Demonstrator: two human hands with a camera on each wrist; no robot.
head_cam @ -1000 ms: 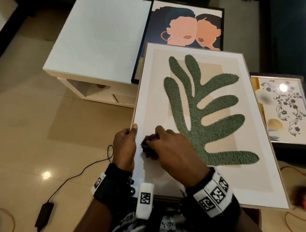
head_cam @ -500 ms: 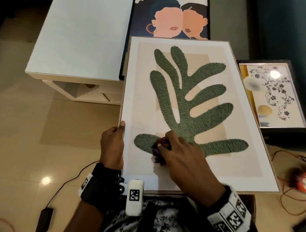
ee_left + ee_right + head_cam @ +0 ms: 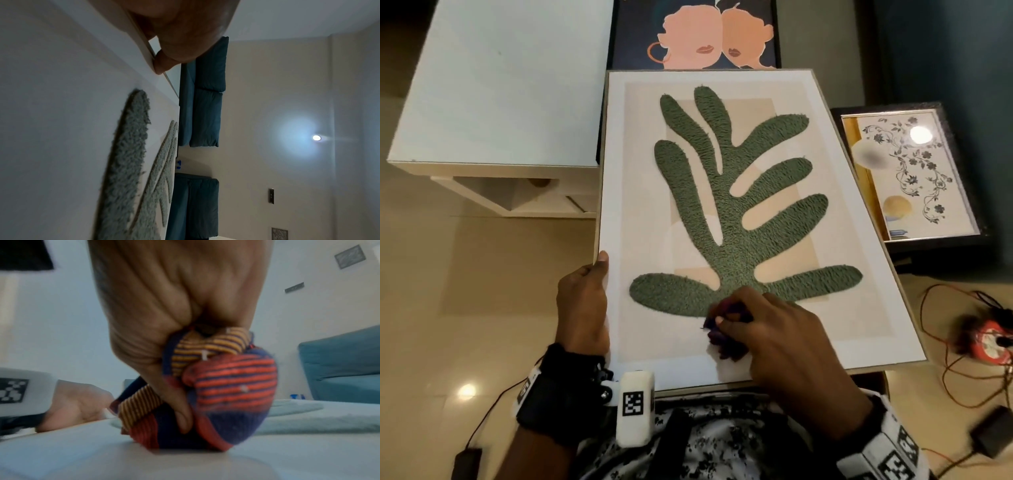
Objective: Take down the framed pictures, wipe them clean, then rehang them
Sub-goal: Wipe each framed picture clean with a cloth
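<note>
A large framed picture (image 3: 859,318) with a green leaf shape lies flat in front of me, its near edge at my lap. My left hand (image 3: 582,301) grips its left edge, thumb on the white border; the left wrist view shows the fingers (image 3: 164,65) curled round the thin frame edge (image 3: 170,84). My right hand (image 3: 767,329) holds a bunched striped cloth (image 3: 726,339) and presses it on the picture just below the leaf's stem. In the right wrist view the red, orange and blue cloth (image 3: 226,386) sits balled in the fist against the picture's face (image 3: 82,451).
A white low table (image 3: 493,89) stands at the left. A dark-framed picture of two faces (image 3: 709,37) lies beyond, and a floral framed picture (image 3: 914,178) to the right. Cables and a red device (image 3: 993,339) lie on the floor at the right. Blue sofas (image 3: 205,91) line the wall.
My right hand has slid the cloth rightward along the bottom of the picture, from near the left border to under the leaf's stem. The left hand keeps its grip on the left edge.
</note>
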